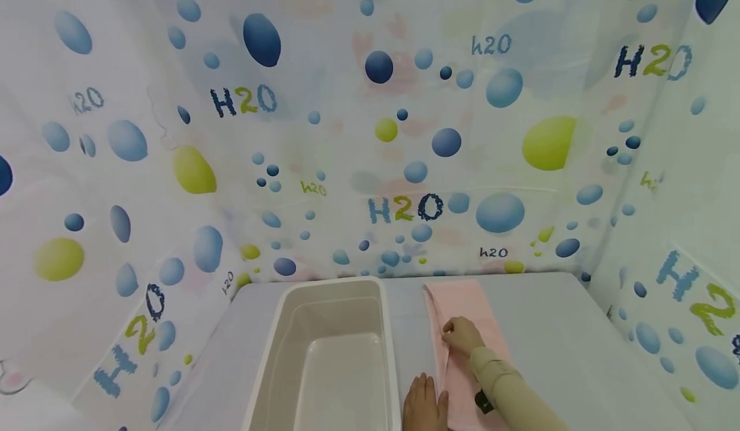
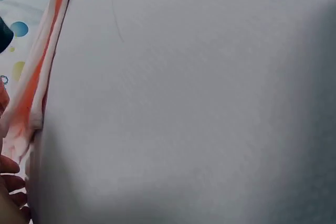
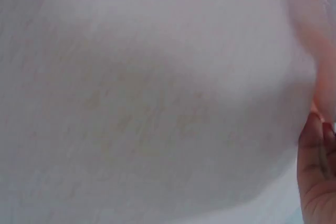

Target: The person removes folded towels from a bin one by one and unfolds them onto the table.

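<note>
A pink towel (image 1: 462, 295), folded into a long strip, lies on the table to the right of the beige basin. My right hand (image 1: 464, 336) pinches the towel's left edge, about midway along the strip. The right wrist view is mostly filled by the towel (image 3: 157, 103), and my right fingers (image 3: 313, 145) show at its edge. Nearer to me, my left hand (image 1: 424, 406) rests flat with its fingers pointing forward, beside the towel's left edge. The left wrist view shows the towel's layered edge (image 2: 39, 77) beyond my left fingers (image 2: 11, 183).
A deep beige basin (image 1: 388, 328) stands left of the towel, close to my left hand. The pale grey tabletop (image 1: 555, 341) extends to the right. A white sheet (image 1: 324, 129) printed with blue and green drops hangs behind and on both sides.
</note>
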Motion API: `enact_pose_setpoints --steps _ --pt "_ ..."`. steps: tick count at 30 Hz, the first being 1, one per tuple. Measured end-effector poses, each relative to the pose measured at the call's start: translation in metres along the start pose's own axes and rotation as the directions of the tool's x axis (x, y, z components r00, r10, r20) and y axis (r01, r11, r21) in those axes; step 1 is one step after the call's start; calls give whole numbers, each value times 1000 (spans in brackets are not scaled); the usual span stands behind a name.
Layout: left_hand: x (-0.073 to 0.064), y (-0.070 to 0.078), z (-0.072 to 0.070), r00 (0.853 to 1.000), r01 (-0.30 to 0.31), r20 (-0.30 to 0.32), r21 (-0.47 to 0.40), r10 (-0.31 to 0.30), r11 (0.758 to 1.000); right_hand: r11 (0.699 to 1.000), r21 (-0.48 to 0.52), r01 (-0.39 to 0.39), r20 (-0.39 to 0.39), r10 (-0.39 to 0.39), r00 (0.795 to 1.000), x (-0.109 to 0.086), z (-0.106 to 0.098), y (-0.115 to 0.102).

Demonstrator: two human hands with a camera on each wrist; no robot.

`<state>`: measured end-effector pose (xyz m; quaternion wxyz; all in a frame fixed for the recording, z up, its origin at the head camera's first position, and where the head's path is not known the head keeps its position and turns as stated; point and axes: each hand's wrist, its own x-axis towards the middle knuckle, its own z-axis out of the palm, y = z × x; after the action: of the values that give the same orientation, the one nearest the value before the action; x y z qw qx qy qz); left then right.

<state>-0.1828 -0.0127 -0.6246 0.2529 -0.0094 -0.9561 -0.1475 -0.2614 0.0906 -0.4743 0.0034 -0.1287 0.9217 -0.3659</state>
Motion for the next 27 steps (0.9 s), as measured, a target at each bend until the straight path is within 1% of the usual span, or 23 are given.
enact_pose_setpoints --steps 1,2,3,4,6,7,9,10,11,13,15,17,20,23,25,27 --pt "1 0 0 1000 14 18 -11 -14 1000 999 10 -38 21 38 999 -6 -7 -9" --pt "1 -1 -1 999 31 43 -30 -30 999 999 13 -34 8 34 999 -5 -5 -3" --pt "1 -1 -2 997 49 70 -52 -45 997 1000 20 -9 -6 9 1000 3 5 19" --pt "1 -1 -2 994 67 92 -74 -60 995 999 25 -21 -10 21 1000 11 13 36" --pt "1 -2 -3 991 84 114 -97 -73 992 998 47 -34 -25 35 999 22 22 64" --pt "0 -3 -2 991 78 112 -94 -67 993 999 37 -16 -32 17 999 29 27 80" --pt "-2 -5 0 997 29 74 -38 -26 999 1000 23 -3 -39 4 999 39 30 104" --pt "-3 -7 3 999 -3 45 1 3 1000 1000 14 -23 -42 23 999 39 26 106" --pt "-4 -9 5 999 -33 17 43 33 999 1000 3 -25 -42 25 999 41 23 111" --pt "-6 -12 9 996 -79 -27 104 82 991 999 -12 -37 -38 36 999 42 17 119" --pt "-8 -14 12 992 -104 -53 130 112 986 998 -23 -62 -33 61 998 41 10 125" --pt "-9 -15 13 991 -112 -64 126 120 986 997 -3 -77 -17 77 997 38 3 132" --pt "-11 -14 13 992 -109 -53 124 116 986 992 44 -121 15 120 993 33 -5 147" --pt "-11 -13 12 994 -105 -26 132 110 986 975 117 -189 56 183 981 27 -13 158" --pt "-11 -12 11 995 -104 0 131 105 986 969 123 -213 77 205 976 24 -20 165" --pt "-11 -12 10 995 -100 25 127 98 987 971 105 -216 97 206 974 23 -26 171"
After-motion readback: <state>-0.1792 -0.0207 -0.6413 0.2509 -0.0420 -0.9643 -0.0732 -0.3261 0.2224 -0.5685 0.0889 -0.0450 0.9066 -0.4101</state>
